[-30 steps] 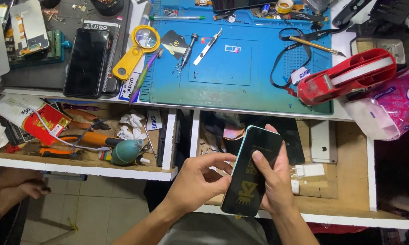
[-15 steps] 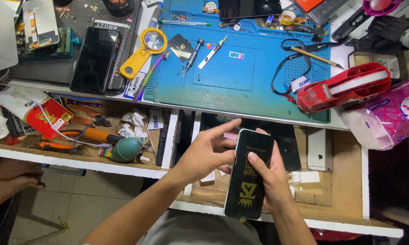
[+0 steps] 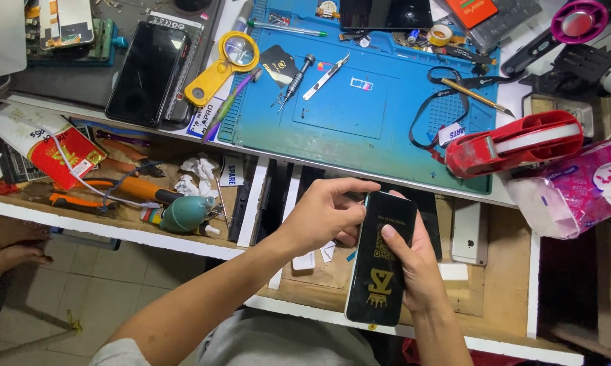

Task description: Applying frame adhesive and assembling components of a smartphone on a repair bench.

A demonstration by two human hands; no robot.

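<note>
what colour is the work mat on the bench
Blue, fading to teal at its near edge: the work mat, seen clearly in the head view.

A black phone screen panel [image 3: 381, 261] with yellow markings stands nearly upright, held above the open drawer.

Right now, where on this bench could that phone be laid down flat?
The blue mat is barest in its middle, between the tweezers and black strap. The wooden drawer floor right of the phone, near the white phone, is also open. The left drawer and the mat's top edge are crowded.
</note>
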